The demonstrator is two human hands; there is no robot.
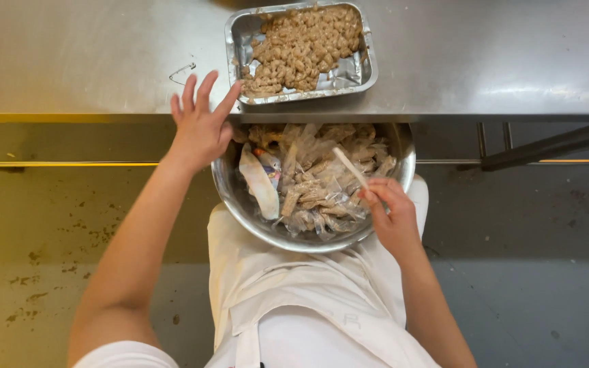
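Right hand [391,217] pinches a thin pale wooden stick [350,167] near its lower end, fingers closed narrow round it; the stick slants up and left over a round steel bowl [240,204] in the person's lap, just under the table edge. Stick looks light, stiff and dry, probably easy to snap if bent, so a hold near the end like this gives reach but little force. Left hand [199,126] is spread wide, fingers fanned, holding nothing, index tip at the near left corner of a foil tray [236,37]; touching or just short, cannot tell. Bowl is full of crumpled clear plastic wrappers [315,187] smeared with brown stuff, thin, soft, likely sticky and slippery. Foil tray sits on the steel table [90,54], thin crinkled walls that would dent easily, packed with small tan lumps [305,44], rough, crumbly-looking. White apron [288,307] below the bowl, stained floor [49,232] at left.
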